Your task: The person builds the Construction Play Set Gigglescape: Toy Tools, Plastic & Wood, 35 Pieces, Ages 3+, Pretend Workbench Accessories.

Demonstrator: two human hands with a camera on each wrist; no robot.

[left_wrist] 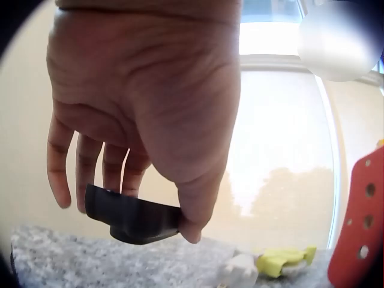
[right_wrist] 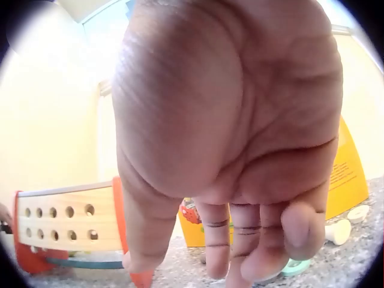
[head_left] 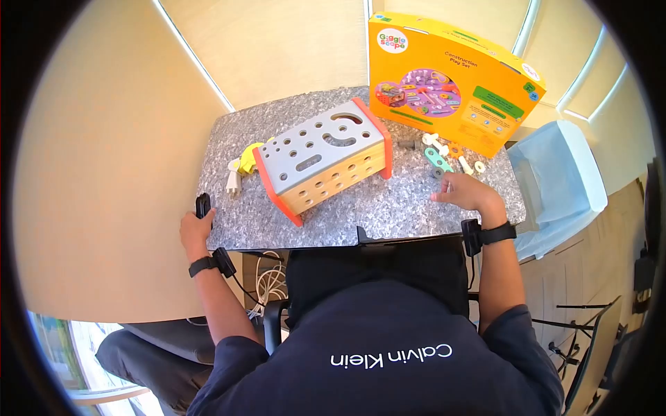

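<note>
At the table's left edge, my left hand [head_left: 196,232] pinches a small black object [left_wrist: 133,219] between thumb and fingers; its kind I cannot tell. My right hand [head_left: 468,194] is over the right side of the table, fingers loosely bent with nothing in them. Just beyond its fingertips lie a teal perforated strip [head_left: 437,161], a cream bolt [head_left: 465,165], a cream nut [head_left: 480,167] and an orange gear-like nut [head_left: 455,149]. Between the hands stands a toy workbench [head_left: 322,142] with a grey holed top, wooden sides and red ends.
Behind the loose pieces stands a yellow play set box [head_left: 479,83]. A yellow piece [head_left: 248,159] and a whitish piece [head_left: 234,182] lie left of the workbench. A dark grey bolt [head_left: 409,145] lies to its right. A blue-lined bin [head_left: 562,180] stands beyond the table's right edge.
</note>
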